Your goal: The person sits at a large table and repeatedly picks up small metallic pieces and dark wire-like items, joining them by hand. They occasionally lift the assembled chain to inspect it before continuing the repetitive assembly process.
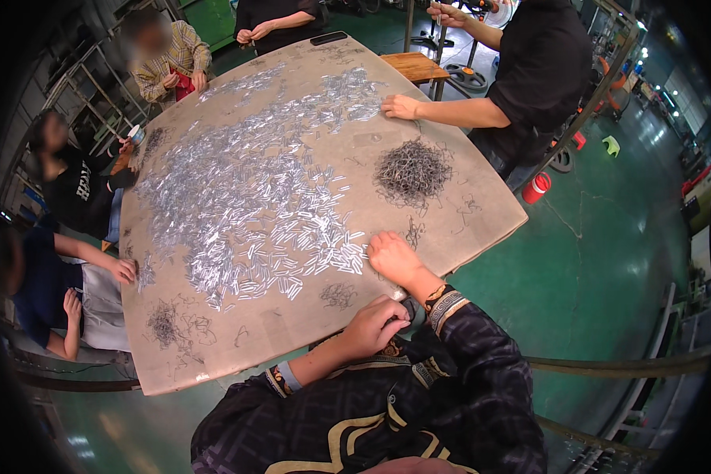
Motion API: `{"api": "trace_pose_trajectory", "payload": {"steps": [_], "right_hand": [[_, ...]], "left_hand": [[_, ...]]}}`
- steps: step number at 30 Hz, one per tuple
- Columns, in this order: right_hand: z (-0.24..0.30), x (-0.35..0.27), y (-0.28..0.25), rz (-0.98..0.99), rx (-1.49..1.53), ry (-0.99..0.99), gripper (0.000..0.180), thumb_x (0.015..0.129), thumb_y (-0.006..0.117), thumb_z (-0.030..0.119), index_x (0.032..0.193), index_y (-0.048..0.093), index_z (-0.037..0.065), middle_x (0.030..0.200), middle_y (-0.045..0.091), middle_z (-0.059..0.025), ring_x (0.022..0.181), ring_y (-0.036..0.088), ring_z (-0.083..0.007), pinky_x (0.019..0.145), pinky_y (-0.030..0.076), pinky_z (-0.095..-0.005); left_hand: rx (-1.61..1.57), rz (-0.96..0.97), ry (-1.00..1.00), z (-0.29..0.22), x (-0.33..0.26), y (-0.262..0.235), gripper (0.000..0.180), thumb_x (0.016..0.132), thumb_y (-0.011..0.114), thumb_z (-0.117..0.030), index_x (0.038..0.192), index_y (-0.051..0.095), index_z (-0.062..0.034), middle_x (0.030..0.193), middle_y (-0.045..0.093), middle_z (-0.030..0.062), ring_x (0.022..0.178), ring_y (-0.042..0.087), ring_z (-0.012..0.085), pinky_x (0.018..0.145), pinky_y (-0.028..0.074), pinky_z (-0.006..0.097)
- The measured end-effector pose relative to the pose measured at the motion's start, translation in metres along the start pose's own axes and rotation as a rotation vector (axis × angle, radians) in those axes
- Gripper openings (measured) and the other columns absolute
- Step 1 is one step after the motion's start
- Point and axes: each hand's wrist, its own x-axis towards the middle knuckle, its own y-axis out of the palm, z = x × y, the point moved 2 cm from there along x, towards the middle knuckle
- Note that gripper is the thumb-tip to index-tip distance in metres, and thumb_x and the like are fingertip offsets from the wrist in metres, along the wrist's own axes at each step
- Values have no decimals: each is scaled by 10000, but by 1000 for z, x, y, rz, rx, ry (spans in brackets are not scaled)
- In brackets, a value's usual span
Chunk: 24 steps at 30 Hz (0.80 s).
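Observation:
A broad spread of small shiny silver tubes (284,201) lies over the middle of the brown-covered table. At its near right edge my right hand (395,257) rests with fingers curled down against the outermost tubes; what its fingertips hold is hidden. My left hand (374,325) is closer to me, at the table's near edge, fingers bent together in a pinch. Anything in that pinch is too small to make out. A loose patch of thin dark bent wires (338,295) lies left of my hands. Beyond my right hand rises a dense heap of dark bent wires (415,172).
More dark wires (164,325) lie at the table's near left corner. A phone (329,38) sits at the far edge. Several other people stand or sit around the table, one reaching in from the right. A red bucket (536,187) stands on the green floor.

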Motion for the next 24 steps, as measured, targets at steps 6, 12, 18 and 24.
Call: {"api": "trace_pose_trajectory", "payload": {"steps": [6,12,18,24], "right_hand": [[-2,10,10,-2,108,164,110,727,576,95,723,674,47,813,634,-92,859,629,-257,743,489,-349],[-20,-5,-17,-101,871,646,128,782,639,41,850,702,-47,764,695,-140,697,683,-249,637,533,-305],[-14,-64,-63,-105,1510,910,130,807,717,72,898,720,-22,725,693,-59,643,602,-69,616,490,-235],[9,-99,-101,-216,1223,743,123,780,722,25,889,713,-31,779,681,-63,658,590,-89,613,481,-239]], "left_hand": [[16,-11,-10,0,-3,-1,102,858,636,-10,913,555,-37,898,636,90,836,602,245,751,481,339],[-3,-62,-44,1,-7,-2,95,858,644,-18,921,575,-37,889,618,80,762,576,190,681,467,298],[-31,-112,-70,4,-3,-1,84,866,652,-34,914,584,-22,861,606,74,687,550,140,636,456,274],[-48,-142,-53,2,6,3,99,878,648,-35,922,562,-10,818,596,69,648,538,120,600,450,267]]}}
